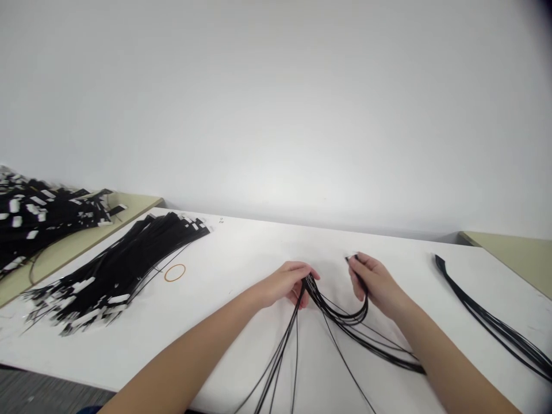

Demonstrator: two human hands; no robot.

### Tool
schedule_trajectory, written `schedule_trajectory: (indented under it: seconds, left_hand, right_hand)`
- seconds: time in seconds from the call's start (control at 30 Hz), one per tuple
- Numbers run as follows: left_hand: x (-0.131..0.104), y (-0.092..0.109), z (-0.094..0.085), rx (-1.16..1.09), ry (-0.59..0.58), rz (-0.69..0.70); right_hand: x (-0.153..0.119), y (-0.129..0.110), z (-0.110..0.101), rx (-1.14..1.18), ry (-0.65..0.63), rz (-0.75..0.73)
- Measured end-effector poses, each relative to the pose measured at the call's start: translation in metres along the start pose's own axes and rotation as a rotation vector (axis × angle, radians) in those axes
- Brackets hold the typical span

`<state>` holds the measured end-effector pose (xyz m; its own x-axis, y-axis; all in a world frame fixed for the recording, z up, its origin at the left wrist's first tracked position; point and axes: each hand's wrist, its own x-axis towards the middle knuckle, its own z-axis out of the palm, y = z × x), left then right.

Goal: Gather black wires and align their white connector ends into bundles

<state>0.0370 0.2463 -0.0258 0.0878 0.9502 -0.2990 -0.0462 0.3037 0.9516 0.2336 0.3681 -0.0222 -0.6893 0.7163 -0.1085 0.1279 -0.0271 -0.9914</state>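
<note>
A white table (259, 244) spreads out under both hands, and a patch of grey floor (47, 394) peeks past its near edge, below and left of the fingers. Closest in, loose strands of the black cables (317, 296) drop from the left fingers towards the near edge, fanning as they go. Others sweep right and slip beneath the right forearm.

Now up to the grip itself! The left hand (287, 282) has its fingers closed on the cables, pinching them where they bend over. A curve of them dips through the gap between the hands and climbs to the right hand (376, 282), whose fingers are shut around the ends, a bit of white (351, 256) poking out at the thumb tip.

Left of the left fingers lies a tan band (165, 277), and just past it a big pile (138, 253), black with white tags at both ends. Well off to the right of the right fingers, a separate bundle (466, 300) stretches along the table.

Further out, far left of the fingers, a heap (52, 210) with white tags sits on a yellowish table (144, 201). Beyond everything, the pale wall (276, 115).
</note>
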Motion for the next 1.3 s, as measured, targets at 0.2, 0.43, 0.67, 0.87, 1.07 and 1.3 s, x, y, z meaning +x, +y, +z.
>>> schedule_trajectory:
  seconds: [0.2, 0.43, 0.67, 0.87, 1.07, 1.3]
  left_hand:
    - [-0.002, 0.000, 0.017, 0.015, 0.016, 0.012]
    - [-0.001, -0.004, 0.020, 0.050, 0.064, 0.079]
    - [-0.001, -0.005, 0.024, 0.106, 0.151, 0.164]
    - [0.002, -0.006, 0.024, 0.240, 0.234, 0.357]
    - [0.005, -0.006, 0.022, 0.121, 0.320, 0.267]
    - [0.009, -0.008, 0.021, 0.032, 0.469, 0.225]
  right_hand:
    - [-0.009, 0.016, 0.045, -0.267, 0.013, -0.100]
    - [-0.018, 0.009, 0.050, -0.317, -0.035, -0.125]
    - [-0.022, -0.001, 0.044, -0.120, -0.244, 0.023]
    - [-0.017, -0.001, 0.034, -0.147, -0.366, -0.001]
    - [-0.020, 0.004, 0.040, -0.521, 0.082, -0.210]
    - [-0.039, -0.009, 0.057, -0.414, 0.113, -0.049]
